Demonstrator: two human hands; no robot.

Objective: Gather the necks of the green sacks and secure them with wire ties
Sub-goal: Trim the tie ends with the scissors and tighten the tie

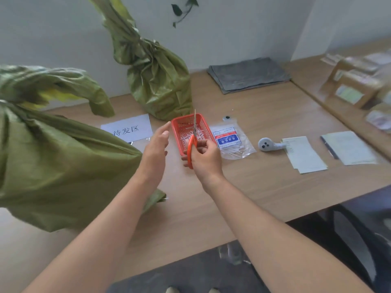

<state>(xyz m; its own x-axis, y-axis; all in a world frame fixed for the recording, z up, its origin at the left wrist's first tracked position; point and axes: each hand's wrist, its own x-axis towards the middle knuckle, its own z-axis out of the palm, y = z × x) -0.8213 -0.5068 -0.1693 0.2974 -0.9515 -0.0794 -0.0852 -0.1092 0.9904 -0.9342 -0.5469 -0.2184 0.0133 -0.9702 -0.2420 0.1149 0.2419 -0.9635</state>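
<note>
- Table [264, 187] — wooden top across the middle of the frame; the sacks and the basket rest on it.
- Near green sack [59, 166] — fills the left of the frame. Its neck is bunched at the far left edge and the loose top flops rightward. You cannot make out a tie on it.
- Far green sack [156, 81] — upper centre, against the wall. It stands upright with the neck pinched in and the top leaning left. No tie is discernible here either.
- Left hand [155, 146] — centre of the frame, between the near sack and the basket. The fingers are straight and together, the palm faces right, and it holds nothing. This is your nearer hand to the near sack, whose neck lies to its left and higher in the frame, well apart.
- Right hand [206, 157] — just right of the left hand, fingers curled round the scissor handles. The forearm runs in from the lower right.
- Red basket [177, 132] — just beyond both hands, in front of the far sack, long axis running away from you.
- Scissors [191, 144] — orange handles, blades together. The long axis is near vertical in the frame, with the tip pointing up toward the far sack, over the basket.
- Wire ties [185, 136] — pale strands lying loose on the basket floor, directly behind the blades. Judged the shortest reach for either hand.
</note>
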